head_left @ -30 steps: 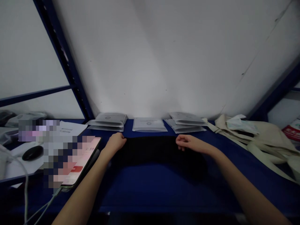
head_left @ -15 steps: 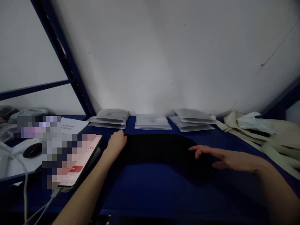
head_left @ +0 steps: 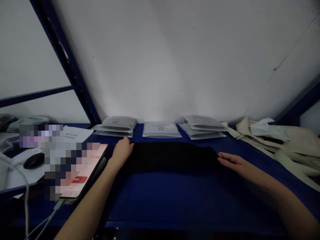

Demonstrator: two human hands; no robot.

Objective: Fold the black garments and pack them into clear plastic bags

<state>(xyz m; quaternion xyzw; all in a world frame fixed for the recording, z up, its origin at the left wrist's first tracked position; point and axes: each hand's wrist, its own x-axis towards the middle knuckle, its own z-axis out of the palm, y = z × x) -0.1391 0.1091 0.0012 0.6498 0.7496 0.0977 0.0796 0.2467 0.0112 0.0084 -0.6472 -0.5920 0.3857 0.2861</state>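
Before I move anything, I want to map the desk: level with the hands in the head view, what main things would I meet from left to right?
Dark rounded object, phone, left hand, black cloth, right hand, beige fabric.

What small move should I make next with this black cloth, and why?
I'd probably ease your right hand slightly away from you, with your left hand as an anchor. Each pinches one end of the black cloth, whose far edge angles toward you near the right hand; this might straighten it.
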